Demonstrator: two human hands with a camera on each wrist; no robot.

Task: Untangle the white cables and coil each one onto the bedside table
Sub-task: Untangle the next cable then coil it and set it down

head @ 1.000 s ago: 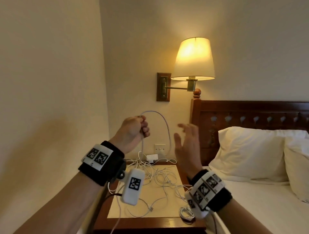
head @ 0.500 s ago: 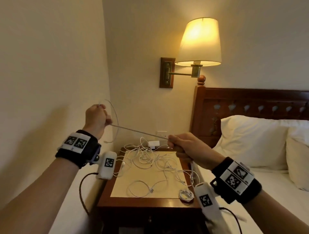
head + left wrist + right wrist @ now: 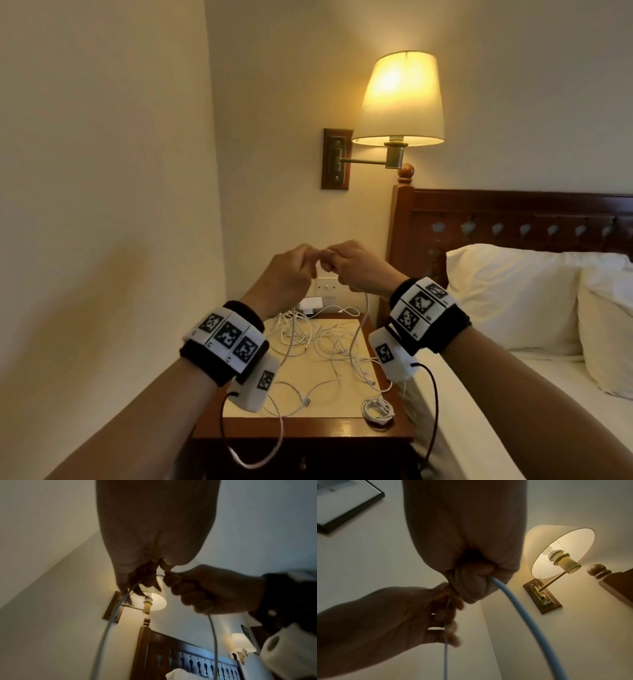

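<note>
White cable (image 3: pixel 363 318) ran between two raised hands, left hand (image 3: pixel 287 274) pinching one stretch, right hand (image 3: pixel 356 270) fisted round another, both hanging to the bedside table (image 3: pixel 301 426) (one finished coil (image 3: pixel 377 408), loose strands uncountable) beneath one lamp (image 3: pixel 400 99)
</note>
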